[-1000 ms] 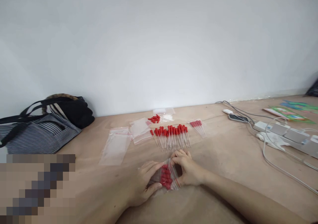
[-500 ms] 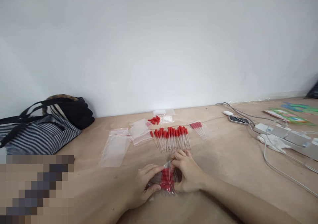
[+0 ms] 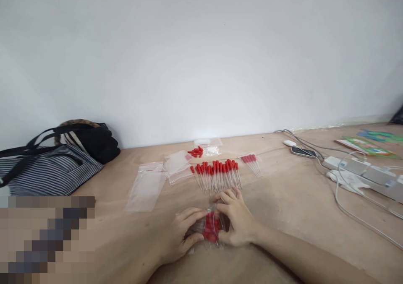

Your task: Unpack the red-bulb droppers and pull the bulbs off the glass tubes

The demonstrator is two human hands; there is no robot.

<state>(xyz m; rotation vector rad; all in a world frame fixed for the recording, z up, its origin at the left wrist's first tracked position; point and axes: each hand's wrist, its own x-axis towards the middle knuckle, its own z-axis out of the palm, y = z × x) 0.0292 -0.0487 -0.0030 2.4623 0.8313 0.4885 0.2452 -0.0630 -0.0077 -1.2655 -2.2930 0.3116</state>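
Note:
Both my hands hold a small clear zip bag of red-capped droppers [image 3: 209,230] low over the brown table [image 3: 283,200]. My left hand [image 3: 181,233] grips its left side with thumb and fingers closed on it. My right hand [image 3: 236,219] pinches the bag's right edge. Just beyond my fingers lies a row of several red-capped glass droppers [image 3: 217,175]. A smaller bunch of droppers [image 3: 252,162] lies to the right of that row, and loose red caps [image 3: 195,151] lie behind it.
Empty clear zip bags [image 3: 147,185] lie left of the droppers. A striped bag with black straps [image 3: 47,166] stands at the left by the wall. At the right are a phone [image 3: 302,151], a power strip with white cables [image 3: 362,173] and coloured packets [image 3: 365,144].
My hands have drawn slightly closer together around the bag, and the bag looks more bunched. The things on the table have not moved.

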